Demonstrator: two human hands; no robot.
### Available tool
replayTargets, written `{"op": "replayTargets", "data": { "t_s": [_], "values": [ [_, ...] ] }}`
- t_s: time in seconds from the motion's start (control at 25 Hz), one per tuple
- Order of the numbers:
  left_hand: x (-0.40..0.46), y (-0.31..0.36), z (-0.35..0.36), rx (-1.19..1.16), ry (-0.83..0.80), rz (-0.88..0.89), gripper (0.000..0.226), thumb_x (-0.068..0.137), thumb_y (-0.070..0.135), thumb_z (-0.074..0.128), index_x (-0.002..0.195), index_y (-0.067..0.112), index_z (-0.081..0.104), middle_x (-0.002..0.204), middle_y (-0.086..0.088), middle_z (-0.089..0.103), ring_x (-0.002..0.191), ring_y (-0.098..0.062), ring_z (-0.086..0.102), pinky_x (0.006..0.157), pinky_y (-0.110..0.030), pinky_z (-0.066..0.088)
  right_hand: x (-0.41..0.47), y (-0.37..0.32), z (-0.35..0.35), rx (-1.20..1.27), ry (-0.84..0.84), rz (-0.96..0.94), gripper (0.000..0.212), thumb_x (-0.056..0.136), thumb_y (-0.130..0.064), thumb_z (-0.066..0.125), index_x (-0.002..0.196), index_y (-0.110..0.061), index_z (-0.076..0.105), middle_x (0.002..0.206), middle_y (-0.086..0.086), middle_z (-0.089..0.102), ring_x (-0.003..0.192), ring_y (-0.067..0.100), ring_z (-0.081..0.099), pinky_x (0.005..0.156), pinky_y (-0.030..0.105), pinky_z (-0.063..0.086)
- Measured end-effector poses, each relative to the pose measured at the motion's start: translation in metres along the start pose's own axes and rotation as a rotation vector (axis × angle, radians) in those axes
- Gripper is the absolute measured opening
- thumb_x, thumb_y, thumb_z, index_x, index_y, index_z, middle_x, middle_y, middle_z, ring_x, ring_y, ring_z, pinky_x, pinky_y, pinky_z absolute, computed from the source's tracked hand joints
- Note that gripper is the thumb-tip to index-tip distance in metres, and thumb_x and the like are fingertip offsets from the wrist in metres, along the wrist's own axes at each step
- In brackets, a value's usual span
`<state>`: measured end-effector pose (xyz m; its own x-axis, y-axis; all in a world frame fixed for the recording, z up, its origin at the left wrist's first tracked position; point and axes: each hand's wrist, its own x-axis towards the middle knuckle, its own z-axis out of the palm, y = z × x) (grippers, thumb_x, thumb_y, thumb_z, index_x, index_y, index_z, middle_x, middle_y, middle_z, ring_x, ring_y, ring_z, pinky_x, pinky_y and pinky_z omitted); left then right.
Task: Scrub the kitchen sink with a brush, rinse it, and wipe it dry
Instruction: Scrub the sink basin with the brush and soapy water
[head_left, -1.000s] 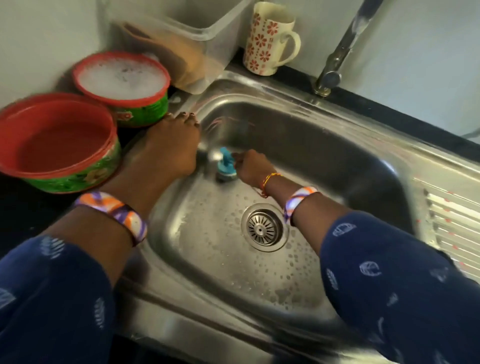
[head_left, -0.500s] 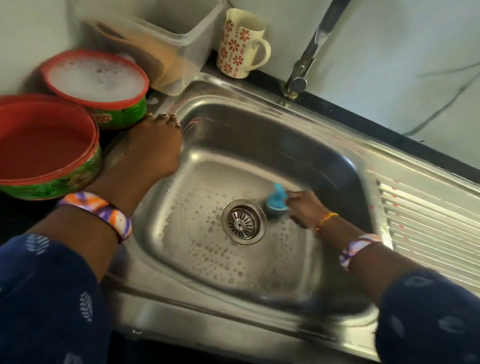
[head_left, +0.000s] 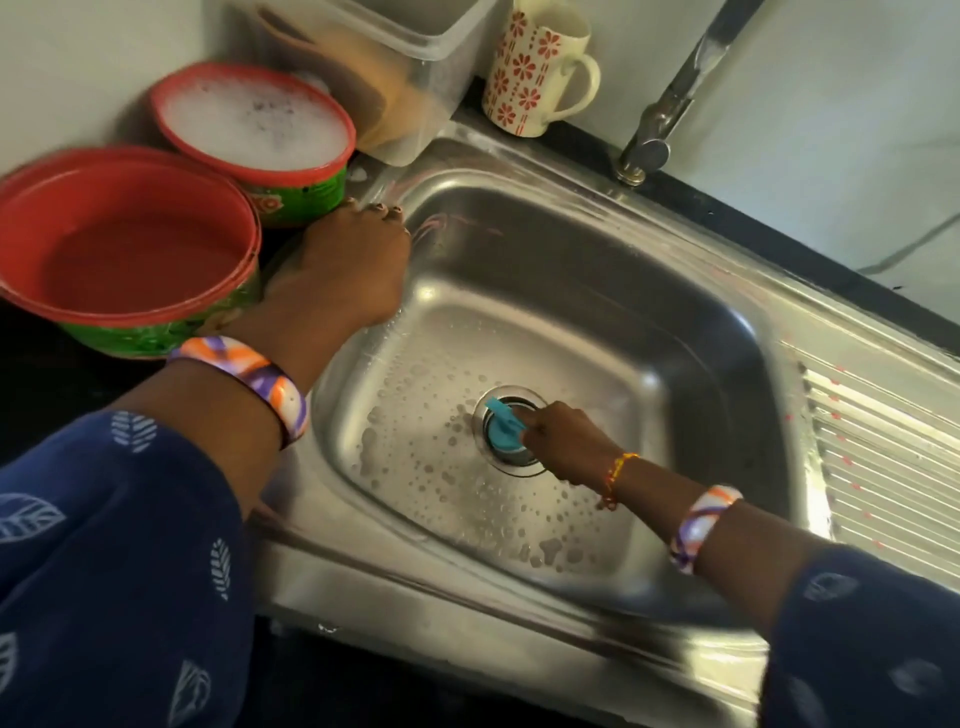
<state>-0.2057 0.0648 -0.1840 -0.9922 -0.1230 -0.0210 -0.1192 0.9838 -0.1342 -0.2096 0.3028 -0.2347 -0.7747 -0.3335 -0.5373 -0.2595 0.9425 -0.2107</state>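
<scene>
The brush (head_left: 503, 428) – held in the right hand (head_left: 569, 451) – has been carried from the sink's (head_left: 597, 270) far left wall, past the drain's (head_left: 511, 462) right side, onto the drain itself.

Your left hand (head_left: 337, 270) lies flat, fingers straight, on the steel sink's (head_left: 597, 218) far-left rim. Your right hand (head_left: 569, 441) is curled round a small blue brush (head_left: 503, 428) at basin centre.
</scene>
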Motion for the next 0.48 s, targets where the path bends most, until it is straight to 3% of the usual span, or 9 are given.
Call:
{"op": "replayTargets", "data": {
  "t_s": [0.08, 0.12, 0.16, 0.24, 0.32, 0.4, 0.44, 0.48],
  "values": [
    [0.0, -0.001, 0.002, -0.015, -0.013, -0.012, 0.057, 0.087, 0.008, 0.048, 0.142, 0.005, 0.035, 0.148, -0.013, 0.035, 0.133, -0.03, 0.039, 0.109, -0.041, 0.032, 0.002, 0.012, -0.008, -0.072, 0.024, 0.021, 0.041, 0.096, -0.015, 0.04, 0.136, -0.02, 0.05, 0.112, 0.017, 0.063, 0.097, 0.031, 0.061, 0.079, 0.024, 0.047],
    [0.0, 0.0, 0.002, -0.015, -0.021, -0.01, 0.057, 0.087, 0.009, 0.049, 0.142, 0.005, 0.035, 0.148, -0.013, 0.035, 0.133, -0.03, 0.039, 0.109, -0.041, 0.032, 0.005, 0.014, -0.01, -0.054, 0.044, 0.037, 0.041, 0.096, -0.016, 0.041, 0.135, -0.019, 0.051, 0.113, 0.015, 0.064, 0.099, 0.031, 0.06, 0.081, 0.026, 0.045],
    [0.001, 0.0, 0.002, -0.01, -0.025, -0.005, 0.057, 0.087, 0.009, 0.049, 0.142, 0.005, 0.036, 0.148, -0.013, 0.035, 0.133, -0.03, 0.039, 0.109, -0.04, 0.031, 0.006, 0.011, -0.01, -0.013, 0.043, 0.027, 0.04, 0.096, -0.015, 0.04, 0.135, -0.018, 0.051, 0.102, 0.011, 0.065, 0.089, 0.028, 0.061, 0.075, 0.024, 0.046],
    [0.001, 0.001, 0.001, -0.004, -0.021, 0.003, 0.057, 0.087, 0.01, 0.05, 0.142, 0.005, 0.036, 0.147, -0.013, 0.036, 0.132, -0.03, 0.04, 0.109, -0.04, 0.032, -0.001, 0.004, -0.004, 0.008, -0.022, -0.011, 0.041, 0.096, -0.013, 0.04, 0.136, -0.018, 0.05, 0.074, 0.0, 0.05, 0.059, 0.014, 0.045, 0.048, 0.007, 0.04],
    [0.002, 0.0, 0.002, 0.002, -0.025, -0.004, 0.058, 0.087, 0.011, 0.05, 0.142, 0.005, 0.035, 0.148, -0.013, 0.036, 0.132, -0.03, 0.04, 0.109, -0.041, 0.031, -0.006, 0.009, -0.006, -0.025, -0.083, -0.042, 0.043, 0.097, -0.014, 0.041, 0.138, -0.019, 0.046, 0.081, 0.002, 0.049, 0.057, 0.005, 0.039, 0.046, 0.002, 0.039],
    [0.002, 0.001, 0.004, 0.012, -0.046, -0.009, 0.06, 0.087, 0.012, 0.051, 0.144, 0.006, 0.033, 0.149, -0.013, 0.034, 0.133, -0.03, 0.039, 0.11, -0.041, 0.031, 0.003, 0.019, -0.015, -0.087, -0.047, -0.046, 0.04, 0.097, -0.017, 0.041, 0.136, -0.019, 0.049, 0.108, 0.01, 0.062, 0.086, 0.019, 0.06, 0.071, 0.012, 0.048],
    [0.002, 0.001, 0.003, 0.011, -0.054, -0.012, 0.06, 0.087, 0.013, 0.05, 0.144, 0.006, 0.032, 0.149, -0.012, 0.034, 0.134, -0.03, 0.038, 0.11, -0.041, 0.031, 0.005, 0.02, -0.016, -0.1, -0.025, -0.037, 0.04, 0.097, -0.018, 0.041, 0.135, -0.018, 0.051, 0.118, 0.015, 0.061, 0.103, 0.027, 0.06, 0.086, 0.025, 0.046],
    [0.002, 0.001, 0.003, 0.009, -0.059, -0.015, 0.061, 0.087, 0.013, 0.05, 0.144, 0.006, 0.032, 0.149, -0.012, 0.034, 0.134, -0.03, 0.038, 0.111, -0.041, 0.031, 0.004, 0.018, -0.014, -0.117, -0.027, -0.033, 0.04, 0.097, -0.018, 0.04, 0.136, -0.018, 0.05, 0.12, 0.018, 0.061, 0.108, 0.032, 0.058, 0.089, 0.029, 0.044]
  ]
}}
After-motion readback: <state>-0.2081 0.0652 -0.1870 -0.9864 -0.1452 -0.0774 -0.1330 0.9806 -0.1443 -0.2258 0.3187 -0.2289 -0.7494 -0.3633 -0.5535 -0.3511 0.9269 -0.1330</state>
